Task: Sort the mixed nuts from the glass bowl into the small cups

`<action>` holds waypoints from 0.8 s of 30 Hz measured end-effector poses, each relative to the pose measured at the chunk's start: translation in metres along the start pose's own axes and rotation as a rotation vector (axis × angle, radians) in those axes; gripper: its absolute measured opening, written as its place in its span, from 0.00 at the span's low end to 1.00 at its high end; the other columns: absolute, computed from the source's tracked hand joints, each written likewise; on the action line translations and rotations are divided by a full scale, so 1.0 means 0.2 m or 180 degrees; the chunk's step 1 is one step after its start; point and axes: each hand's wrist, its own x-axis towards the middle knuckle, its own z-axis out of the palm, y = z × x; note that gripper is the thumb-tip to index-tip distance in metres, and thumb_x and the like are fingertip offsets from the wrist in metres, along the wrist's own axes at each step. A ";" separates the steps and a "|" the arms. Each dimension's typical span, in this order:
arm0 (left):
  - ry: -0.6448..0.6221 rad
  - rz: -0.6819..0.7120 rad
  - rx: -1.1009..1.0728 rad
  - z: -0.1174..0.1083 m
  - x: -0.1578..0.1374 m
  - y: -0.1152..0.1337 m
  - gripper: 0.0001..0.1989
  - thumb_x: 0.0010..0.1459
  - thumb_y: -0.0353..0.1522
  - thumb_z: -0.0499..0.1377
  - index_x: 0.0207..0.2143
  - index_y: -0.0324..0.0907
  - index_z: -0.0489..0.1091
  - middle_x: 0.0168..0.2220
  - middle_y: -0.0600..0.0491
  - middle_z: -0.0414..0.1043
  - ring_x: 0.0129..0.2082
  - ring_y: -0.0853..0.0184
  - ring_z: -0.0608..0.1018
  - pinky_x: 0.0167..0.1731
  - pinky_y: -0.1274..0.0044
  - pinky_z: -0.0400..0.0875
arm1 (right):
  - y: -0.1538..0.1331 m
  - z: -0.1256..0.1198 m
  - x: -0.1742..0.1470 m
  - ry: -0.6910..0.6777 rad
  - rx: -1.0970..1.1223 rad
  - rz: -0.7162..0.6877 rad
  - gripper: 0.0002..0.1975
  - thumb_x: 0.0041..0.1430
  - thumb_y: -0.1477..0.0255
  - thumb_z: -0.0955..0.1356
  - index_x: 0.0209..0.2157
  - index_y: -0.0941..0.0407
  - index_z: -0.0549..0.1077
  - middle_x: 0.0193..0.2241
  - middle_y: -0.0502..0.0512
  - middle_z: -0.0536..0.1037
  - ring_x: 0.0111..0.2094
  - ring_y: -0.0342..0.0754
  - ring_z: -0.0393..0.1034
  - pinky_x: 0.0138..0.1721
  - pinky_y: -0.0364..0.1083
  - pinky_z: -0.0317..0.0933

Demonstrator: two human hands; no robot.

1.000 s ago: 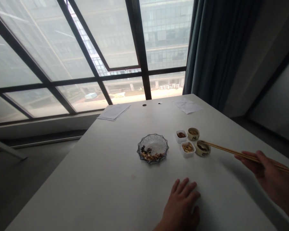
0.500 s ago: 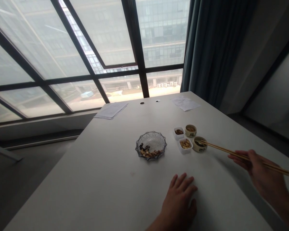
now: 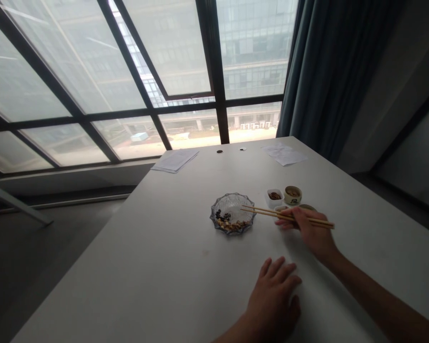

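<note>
My right hand (image 3: 312,233) is closed around a pair of wooden chopsticks (image 3: 268,212). Their tips reach over the right side of a scalloped glass bowl (image 3: 250,199); whether anything is pinched between them is too small to tell. Inside the bowl, dark pieces (image 3: 221,215) lie at the left and tan-brown pieces (image 3: 232,225) along the near side. My left hand (image 3: 274,293) rests on the table with its fingers spread, holding nothing. Behind my right hand, a white square dish (image 3: 280,208) and a round pot (image 3: 308,208) are mostly hidden.
Another white square dish (image 3: 274,202) holding brown pieces stands beside a round cream pot (image 3: 293,196) with a dark mark. Paper sheets (image 3: 176,161) lie at the far left of the white table (image 3: 146,267), and more paper (image 3: 284,154) at the far right. Windows and a dark curtain (image 3: 318,85) stand beyond.
My right hand has moved left with the chopsticks, their tips going from the near round pot to over the glass bowl. My left hand stays on the table. The view has shifted slightly.
</note>
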 end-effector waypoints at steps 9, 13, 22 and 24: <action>0.0070 0.0105 -0.0105 0.03 -0.01 -0.03 0.16 0.69 0.39 0.57 0.57 0.52 0.66 0.67 0.58 0.62 0.70 0.60 0.58 0.70 0.58 0.46 | 0.24 0.39 0.16 -0.0439 0.0234 0.0188 0.27 0.53 0.45 0.73 0.32 0.58 0.80 0.29 0.61 0.85 0.30 0.58 0.83 0.32 0.51 0.79; 0.0076 0.0133 -0.0083 0.05 -0.01 -0.05 0.17 0.69 0.40 0.56 0.58 0.52 0.65 0.67 0.58 0.62 0.70 0.60 0.57 0.70 0.58 0.45 | 0.27 0.44 0.19 -0.0528 0.0139 0.0157 0.28 0.53 0.44 0.73 0.32 0.58 0.81 0.30 0.61 0.85 0.31 0.60 0.83 0.33 0.52 0.79; 0.0135 0.0187 -0.0080 0.07 -0.01 -0.06 0.17 0.68 0.40 0.56 0.58 0.51 0.65 0.67 0.57 0.62 0.70 0.59 0.57 0.70 0.57 0.46 | 0.30 0.48 0.20 -0.0621 0.0114 0.0242 0.27 0.54 0.45 0.73 0.32 0.58 0.81 0.28 0.61 0.85 0.31 0.62 0.83 0.34 0.55 0.79; 0.0146 0.0200 -0.0091 0.07 -0.01 -0.06 0.17 0.68 0.40 0.57 0.58 0.51 0.65 0.67 0.57 0.62 0.70 0.59 0.57 0.70 0.57 0.46 | 0.31 0.48 0.21 -0.0605 0.0098 0.0264 0.27 0.53 0.45 0.73 0.32 0.57 0.81 0.28 0.61 0.85 0.31 0.62 0.83 0.34 0.55 0.79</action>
